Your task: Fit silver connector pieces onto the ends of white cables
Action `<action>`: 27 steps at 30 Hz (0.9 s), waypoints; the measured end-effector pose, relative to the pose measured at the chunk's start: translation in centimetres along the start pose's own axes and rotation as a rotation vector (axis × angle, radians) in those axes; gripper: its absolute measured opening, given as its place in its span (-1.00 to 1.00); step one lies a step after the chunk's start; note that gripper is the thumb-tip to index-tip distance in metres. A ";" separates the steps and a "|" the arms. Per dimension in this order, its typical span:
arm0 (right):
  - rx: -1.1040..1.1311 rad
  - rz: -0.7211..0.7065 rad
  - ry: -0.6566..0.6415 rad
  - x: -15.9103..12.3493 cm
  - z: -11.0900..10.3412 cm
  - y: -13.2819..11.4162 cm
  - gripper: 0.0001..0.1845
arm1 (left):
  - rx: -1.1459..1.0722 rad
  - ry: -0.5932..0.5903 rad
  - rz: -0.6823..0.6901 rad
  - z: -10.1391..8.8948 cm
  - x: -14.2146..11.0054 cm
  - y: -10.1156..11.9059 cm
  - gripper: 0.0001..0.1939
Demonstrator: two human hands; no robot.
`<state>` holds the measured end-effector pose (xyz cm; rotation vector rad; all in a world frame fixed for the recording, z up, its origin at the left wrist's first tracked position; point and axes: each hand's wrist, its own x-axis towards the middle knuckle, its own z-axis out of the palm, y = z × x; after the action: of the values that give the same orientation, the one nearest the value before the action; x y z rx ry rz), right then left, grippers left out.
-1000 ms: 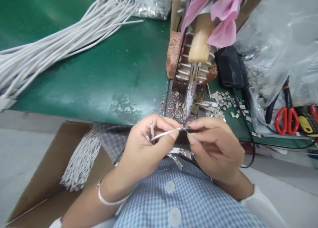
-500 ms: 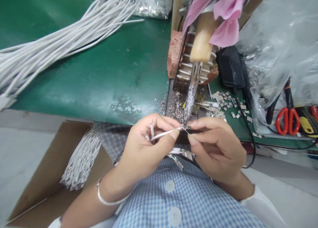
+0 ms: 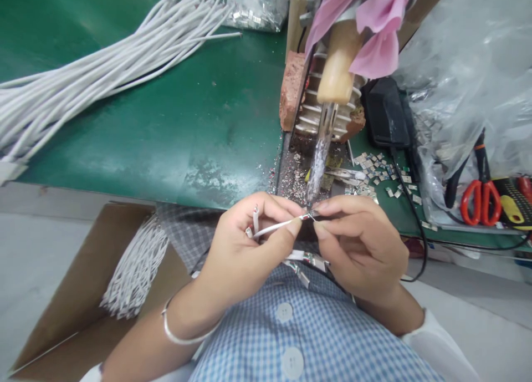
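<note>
My left hand is closed around white cables; one white cable runs out between thumb and index finger, its coloured wires bared at the end. Two cut cable ends stick up from my curled fingers. My right hand pinches a thin solder wire, and its upper fingertip is at a small metal connector, partly hidden. The cable end meets these under the tip of a soldering iron, fixed pointing down. Below my hands hang cables with metal plugs.
A bundle of white cables lies on the green table. A cardboard box with more cables stands at lower left. Small connectors, a black adapter, red-handled scissors and plastic bags are on the right.
Both hands stay under the iron tip. The cable end has shifted slightly to the right and the right hand a touch to the left.
</note>
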<state>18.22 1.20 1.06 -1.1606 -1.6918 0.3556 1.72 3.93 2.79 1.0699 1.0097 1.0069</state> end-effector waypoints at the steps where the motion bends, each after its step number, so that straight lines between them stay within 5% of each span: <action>1: -0.003 -0.001 0.004 0.0 0.0 0.0 -0.82 | 0.001 0.000 0.000 0.0 0.0 0.1 -0.82; 27: 0.000 -0.010 -0.002 0.1 0.1 0.0 -0.83 | 0.014 0.009 -0.009 -0.1 0.0 0.3 -0.82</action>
<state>18.17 1.32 1.11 -1.1513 -1.6989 0.3511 1.58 3.96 3.06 1.0719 1.0293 1.0002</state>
